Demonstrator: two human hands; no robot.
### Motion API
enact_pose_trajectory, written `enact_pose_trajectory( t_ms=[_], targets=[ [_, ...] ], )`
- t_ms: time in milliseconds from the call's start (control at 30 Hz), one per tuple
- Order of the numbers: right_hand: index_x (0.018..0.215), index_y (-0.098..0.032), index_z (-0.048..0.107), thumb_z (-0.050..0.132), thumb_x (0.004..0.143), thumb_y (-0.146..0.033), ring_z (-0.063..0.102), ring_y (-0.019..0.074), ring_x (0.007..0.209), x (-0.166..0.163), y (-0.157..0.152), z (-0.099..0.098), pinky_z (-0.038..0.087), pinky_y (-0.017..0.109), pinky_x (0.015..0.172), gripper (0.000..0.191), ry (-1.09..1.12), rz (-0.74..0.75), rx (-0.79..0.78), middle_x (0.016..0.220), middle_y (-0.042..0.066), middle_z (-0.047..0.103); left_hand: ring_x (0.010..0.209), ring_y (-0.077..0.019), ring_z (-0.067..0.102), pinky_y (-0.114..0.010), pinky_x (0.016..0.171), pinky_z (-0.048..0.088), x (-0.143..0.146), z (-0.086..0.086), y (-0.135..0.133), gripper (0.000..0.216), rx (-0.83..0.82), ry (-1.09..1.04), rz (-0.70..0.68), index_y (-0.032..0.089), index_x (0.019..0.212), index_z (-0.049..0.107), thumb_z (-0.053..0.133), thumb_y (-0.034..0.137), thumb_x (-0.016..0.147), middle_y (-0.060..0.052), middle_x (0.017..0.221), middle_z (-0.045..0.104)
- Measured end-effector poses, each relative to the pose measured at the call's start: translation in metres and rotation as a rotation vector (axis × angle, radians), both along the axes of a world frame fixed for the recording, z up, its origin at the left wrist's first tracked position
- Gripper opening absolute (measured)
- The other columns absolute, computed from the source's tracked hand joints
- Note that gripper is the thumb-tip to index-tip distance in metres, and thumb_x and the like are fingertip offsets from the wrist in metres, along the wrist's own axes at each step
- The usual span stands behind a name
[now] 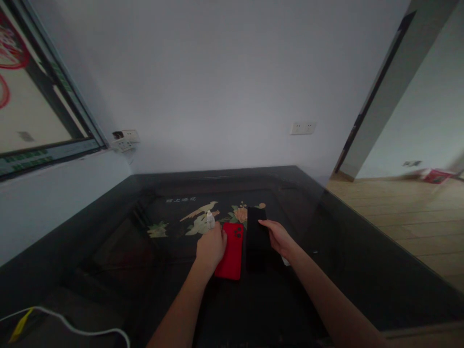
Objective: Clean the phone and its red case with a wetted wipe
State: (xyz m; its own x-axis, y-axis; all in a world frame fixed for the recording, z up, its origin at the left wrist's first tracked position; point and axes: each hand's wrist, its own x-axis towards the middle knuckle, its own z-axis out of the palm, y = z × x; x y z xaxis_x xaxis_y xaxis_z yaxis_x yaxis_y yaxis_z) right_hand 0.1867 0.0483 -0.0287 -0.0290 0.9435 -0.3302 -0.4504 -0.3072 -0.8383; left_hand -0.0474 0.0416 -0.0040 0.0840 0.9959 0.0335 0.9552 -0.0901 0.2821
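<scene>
left hand (pixel 211 244): curled, gripping left edge of red rectangular phone (pixel 231 256); right hand (pixel 278 237): pinching flat black rectangular item (pixel 255 239) by right edge; position: side by side, on or just above glossy black tabletop (pixel 358 256)

phone (pixel 230 256): smooth, plastic-looking | tabletop (pixel 348 261): glossy, smooth | wall (pixel 217 96): matt | floor (pixel 384 212): wood-look

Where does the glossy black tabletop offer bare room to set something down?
The tabletop looks bare from right forearm to its right edge, and between left forearm and white cable. Crowded: centre, with left hand, small pale bottle, red rectangular phone, flat black rectangular object, right hand.
</scene>
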Motion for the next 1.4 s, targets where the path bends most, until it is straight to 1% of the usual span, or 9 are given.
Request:
enact_pose_trajectory(
  t_ms=[133,233,467,567,733,867,1100,1200,1400],
  targets=[
    [0.100,-0.015,0.070,0.074,0.083,-0.024,0.077,0.0229,0.075,-0.001,0.000,-0.002,0.064,0.033,0.067,0.019,-0.019,0.012,0.018,0.088,0.010,0.080,0.078,-0.0224,0.069,-0.030,0.071,0.048,0.007,-0.004,0.005,0.016,0.075,-0.335,-0.029,0.021,0.101,0.057,0.047,0.032,0.098,-0.007,0.085,0.070],
    [0.102,-0.016,0.071,0.075,0.083,-0.025,0.077,0.0227,0.075,-0.003,-0.002,-0.002,0.063,0.031,0.064,0.022,-0.061,0.014,0.068,0.087,0.009,0.080,0.076,-0.0184,0.067,-0.028,0.072,0.048,0.015,-0.014,0.009,0.015,0.109,-0.613,-0.015,0.020,0.105,0.058,0.054,0.030,0.095,-0.004,0.084,0.069],
    [0.100,-0.017,0.071,0.076,0.084,-0.031,0.073,0.0199,0.066,-0.009,-0.008,0.001,0.061,0.029,0.059,0.022,-0.159,0.049,0.140,0.078,0.007,0.078,0.075,-0.0174,0.068,-0.024,0.054,0.053,0.037,-0.028,0.004,0.024,-0.181,-1.177,-0.008,0.020,0.109,0.059,0.054,0.040,0.096,-0.006,0.100,0.070],
    [0.100,-0.018,0.072,0.076,0.084,-0.034,0.072,0.0186,0.064,-0.012,-0.011,0.003,0.057,0.026,0.054,0.024,-0.219,0.087,0.163,0.083,0.007,0.078,0.072,-0.0176,0.068,-0.025,0.052,0.054,0.040,-0.029,0.002,0.026,-0.242,-1.308,0.003,0.021,0.106,0.057,0.058,0.044,0.094,-0.005,0.095,0.070],
    [0.104,-0.018,0.074,0.081,0.078,-0.036,0.075,0.0225,0.074,-0.016,-0.013,0.008,0.060,0.032,0.069,0.032,-0.292,0.110,0.266,0.089,0.006,0.080,0.063,-0.0135,0.063,-0.022,0.056,0.052,0.042,-0.035,0.004,0.026,-0.230,-1.419,0.060,0.020,0.101,0.057,0.062,0.043,0.091,0.001,0.075,0.066],
    [0.103,-0.018,0.075,0.082,0.076,-0.038,0.076,0.0242,0.080,-0.018,-0.014,0.012,0.061,0.036,0.078,0.035,-0.387,0.121,0.309,0.095,0.007,0.081,0.059,-0.0119,0.060,-0.020,0.054,0.049,0.043,-0.037,0.004,0.031,-0.210,-1.447,0.091,0.020,0.101,0.058,0.065,0.047,0.089,0.001,0.074,0.065],
    [0.098,-0.017,0.078,0.080,0.078,-0.043,0.076,0.0292,0.084,-0.019,-0.019,0.015,0.061,0.042,0.078,0.033,-0.579,0.163,0.376,0.093,0.009,0.080,0.061,-0.0134,0.061,-0.022,0.052,0.051,0.043,-0.032,0.003,0.030,-0.252,-1.488,0.150,0.019,0.104,0.058,0.064,0.046,0.090,0.002,0.074,0.062],
    [0.100,-0.018,0.076,0.081,0.078,-0.041,0.075,0.0288,0.091,-0.021,-0.019,0.016,0.061,0.040,0.083,0.032,-0.639,0.143,0.453,0.101,0.010,0.079,0.066,-0.0144,0.063,-0.024,0.055,0.053,0.043,-0.032,0.003,0.032,-0.254,-1.499,0.168,0.020,0.105,0.059,0.064,0.048,0.090,0.000,0.079,0.065],
    [0.115,-0.022,0.062,0.086,0.072,-0.039,0.076,0.0266,0.074,-0.022,-0.018,0.013,0.061,0.036,0.066,0.053,-0.671,0.074,0.383,0.088,0.006,0.077,0.071,-0.0156,0.065,-0.024,0.056,0.054,0.043,-0.031,0.001,0.035,-0.243,-1.513,0.170,0.020,0.106,0.060,0.063,0.051,0.090,-0.002,0.087,0.068]
  ],
)
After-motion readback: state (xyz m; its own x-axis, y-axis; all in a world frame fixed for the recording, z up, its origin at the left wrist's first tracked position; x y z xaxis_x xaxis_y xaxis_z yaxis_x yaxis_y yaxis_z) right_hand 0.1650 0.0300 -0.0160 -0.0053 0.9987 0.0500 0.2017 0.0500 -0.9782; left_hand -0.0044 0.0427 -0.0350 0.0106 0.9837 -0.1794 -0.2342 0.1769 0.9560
